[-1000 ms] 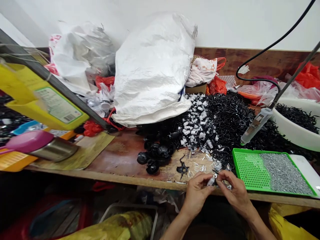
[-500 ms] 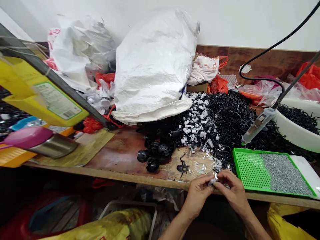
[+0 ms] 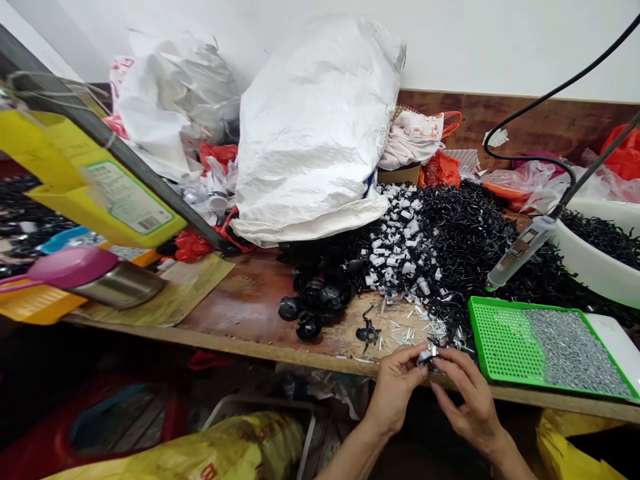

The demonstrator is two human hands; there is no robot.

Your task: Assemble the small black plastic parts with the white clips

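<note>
My left hand (image 3: pixel 396 387) pinches a small white and black plastic part (image 3: pixel 425 357) between thumb and fingers at the table's front edge. Just right of it is my right hand (image 3: pixel 467 393), its thumb spread away from the fingers, the fingertips close to the part; contact is hard to make out. Behind both hands lie loose thin metal pins (image 3: pixel 404 333) and a black plastic piece with thin legs (image 3: pixel 367 332). Farther back are a heap of small white parts (image 3: pixel 400 247) and a heap of thin black parts (image 3: pixel 465 230).
A green perforated tray (image 3: pixel 505 350) with tiny metal pieces stands at right. Over it hangs an electric screwdriver (image 3: pixel 523 252) on a black cable. Round black shells (image 3: pixel 320 297), a large white sack (image 3: pixel 315 133) and a pink-lidded steel container (image 3: pixel 120 283) stand leftward.
My right thumb has come away from the part and dropped lower, so the right hand has opened. The left hand keeps its pinch. The whole view has shifted slightly.
</note>
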